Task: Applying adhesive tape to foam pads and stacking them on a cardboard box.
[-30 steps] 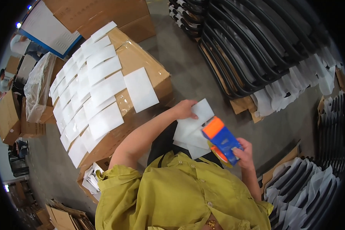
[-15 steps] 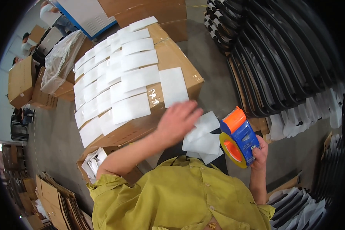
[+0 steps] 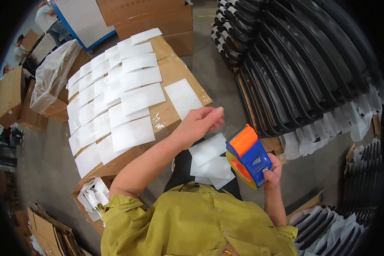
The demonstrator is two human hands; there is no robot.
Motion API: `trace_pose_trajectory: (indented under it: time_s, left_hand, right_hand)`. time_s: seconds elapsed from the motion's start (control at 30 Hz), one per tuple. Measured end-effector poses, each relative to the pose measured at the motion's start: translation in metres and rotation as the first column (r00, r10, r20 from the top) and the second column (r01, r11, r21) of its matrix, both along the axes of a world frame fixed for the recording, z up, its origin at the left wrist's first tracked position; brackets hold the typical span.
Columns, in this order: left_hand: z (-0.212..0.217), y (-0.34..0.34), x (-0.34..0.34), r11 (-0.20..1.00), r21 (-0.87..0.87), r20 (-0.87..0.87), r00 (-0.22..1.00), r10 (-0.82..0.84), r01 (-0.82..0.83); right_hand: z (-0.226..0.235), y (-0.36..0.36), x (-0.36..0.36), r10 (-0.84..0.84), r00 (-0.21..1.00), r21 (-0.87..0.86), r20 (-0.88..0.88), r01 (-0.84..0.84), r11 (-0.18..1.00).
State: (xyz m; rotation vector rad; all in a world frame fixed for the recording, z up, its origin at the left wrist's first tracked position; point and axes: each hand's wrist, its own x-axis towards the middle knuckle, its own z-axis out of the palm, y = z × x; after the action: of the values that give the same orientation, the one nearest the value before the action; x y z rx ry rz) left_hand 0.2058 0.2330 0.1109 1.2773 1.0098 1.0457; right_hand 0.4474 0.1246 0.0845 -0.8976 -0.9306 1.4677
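Observation:
My right hand [image 3: 273, 173] is closed around a blue and orange tape dispenser [image 3: 255, 158] with a toothed edge and a yellow-rimmed roll. My left hand [image 3: 202, 122] hovers by the near right corner of a large cardboard box [image 3: 175, 68], fingers half curled and the thumb apart; I see nothing in them. Just beyond it, a single white sheet [image 3: 183, 99] lies flat near the box's right edge. Rows of overlapping white sheets [image 3: 142, 97] cover most of the box top. Between my hands, several loose white sheets [image 3: 211, 167] rest on my lap.
Stacked black curved frames [image 3: 298, 81] with white wrapping stand at the right; more wrapped frames [image 3: 328, 232] are at lower right. An open carton [image 3: 79, 196] of crumpled white sheets sits at my left. Flattened cardboard [image 3: 45, 230], plastic-covered boxes [image 3: 53, 81] and people [image 3: 47, 19] appear farther left.
My left hand has lifted off the single white sheet and drawn toward me, its fingers curling. The view has shifted, and the tape dispenser stays in my right hand.

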Motion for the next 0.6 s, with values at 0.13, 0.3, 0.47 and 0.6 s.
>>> trace_pose_trajectory:
  time_s: [0.13, 0.3, 0.47, 0.6]
  left_hand:
    - [0.008, -0.003, -0.003, 0.800, -0.475, 0.246, 0.928, -0.280, 0.367]
    - [0.007, 0.000, -0.012, 0.941, -0.280, -0.026, 0.978, -0.206, 0.191]
    - [0.011, 0.043, -0.054, 0.999, -0.032, -0.287, 0.958, -0.023, 0.014]
    - [0.005, 0.073, -0.076, 0.988, 0.148, -0.568, 0.815, 0.115, -0.036]
  right_hand:
    - [0.004, 0.002, -0.004, 0.056, 0.994, 0.050, 0.090, -0.061, 0.997]
    - [0.018, 0.009, -0.021, 0.106, 0.982, 0.035, 0.157, -0.113, 0.993]
    - [0.030, 0.011, -0.032, 0.209, 0.943, -0.063, 0.258, -0.200, 0.978]
    - [0.033, 0.017, -0.041, 0.225, 0.929, -0.161, 0.292, -0.184, 0.970]
